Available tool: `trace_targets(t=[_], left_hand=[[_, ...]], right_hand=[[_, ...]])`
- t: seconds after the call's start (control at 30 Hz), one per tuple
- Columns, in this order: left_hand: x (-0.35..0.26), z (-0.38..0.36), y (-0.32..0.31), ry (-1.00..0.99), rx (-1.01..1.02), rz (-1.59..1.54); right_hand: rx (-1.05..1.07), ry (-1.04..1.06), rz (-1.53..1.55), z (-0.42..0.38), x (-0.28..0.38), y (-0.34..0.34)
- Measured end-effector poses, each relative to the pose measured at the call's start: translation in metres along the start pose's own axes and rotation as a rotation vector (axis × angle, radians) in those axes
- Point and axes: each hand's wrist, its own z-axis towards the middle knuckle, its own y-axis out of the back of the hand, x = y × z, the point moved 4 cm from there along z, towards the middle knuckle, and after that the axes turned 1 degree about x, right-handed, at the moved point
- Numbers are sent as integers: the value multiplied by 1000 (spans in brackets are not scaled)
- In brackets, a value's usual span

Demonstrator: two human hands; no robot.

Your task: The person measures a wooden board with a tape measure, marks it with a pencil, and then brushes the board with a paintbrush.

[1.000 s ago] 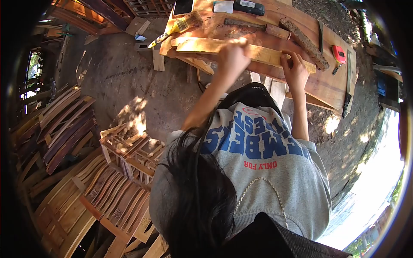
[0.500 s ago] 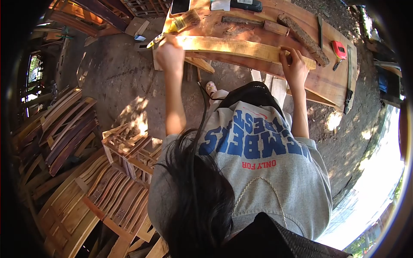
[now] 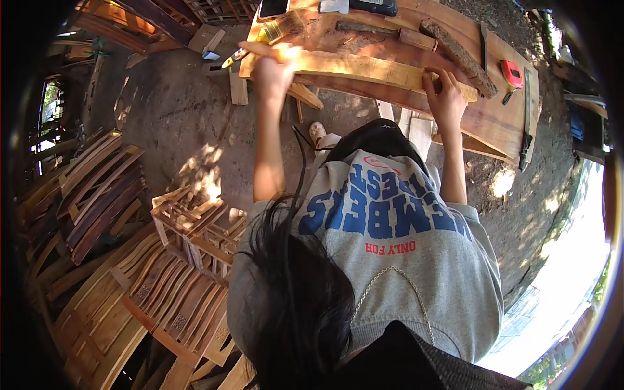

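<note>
A curved, pale wooden slat (image 3: pixel 364 67) lies along the near side of the wooden workbench (image 3: pixel 390 94). My right hand (image 3: pixel 446 94) grips it near its right end, thumb and fingers bent over the edge. At the opposite end, my left hand (image 3: pixel 273 70) is over the slat and smeared by motion. One finger points left, but whether anything is under the palm is hidden. Just beyond that hand lies a paintbrush (image 3: pixel 272 31) with wide bristles and a yellow band. A wooden-handled tool (image 3: pixel 416 40) and a rough bark-covered stick (image 3: pixel 455 57) rest behind the slat.
To the right on the bench are a red tape measure (image 3: pixel 512 75) and a dark long blade-like tool (image 3: pixel 526 123). A black device (image 3: pixel 374 6) sits at the far edge. Curved slats (image 3: pixel 104 195) and wooden furniture frames (image 3: pixel 188 227) are stacked on the left.
My left hand has slid right along the slat from its left end, uncovering that end. My right hand stays in nearly the same place.
</note>
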Motion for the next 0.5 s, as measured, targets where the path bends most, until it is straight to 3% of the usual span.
trace_targets(t=[0.03,0.1,0.17,0.2,0.23,0.33,0.37,0.43,0.5], left_hand=[[0,5,29,26,-139,309],[-13,6,42,192,-144,538],[-31,1,10,90,-75,622],[-66,-5,-12,261,214,807],[-46,-24,-48,-224,-125,574],[-114,-59,-90,-273,160,200],[-126,-67,-93,-397,-13,-50],[-109,-61,-95,-423,99,33],[-91,-43,-60,-295,30,205]], right_hand=[[-3,-7,-12,0,0,-1],[-10,-16,-26,2,-1,-3],[-15,-17,-40,4,0,-5],[-13,-22,-51,5,-2,-6],[-10,-28,-63,5,-3,-6],[-9,-31,-53,5,-4,-6],[-6,-28,-57,5,-3,-4],[17,-43,-83,6,0,-4],[10,-34,-72,6,0,-4]])
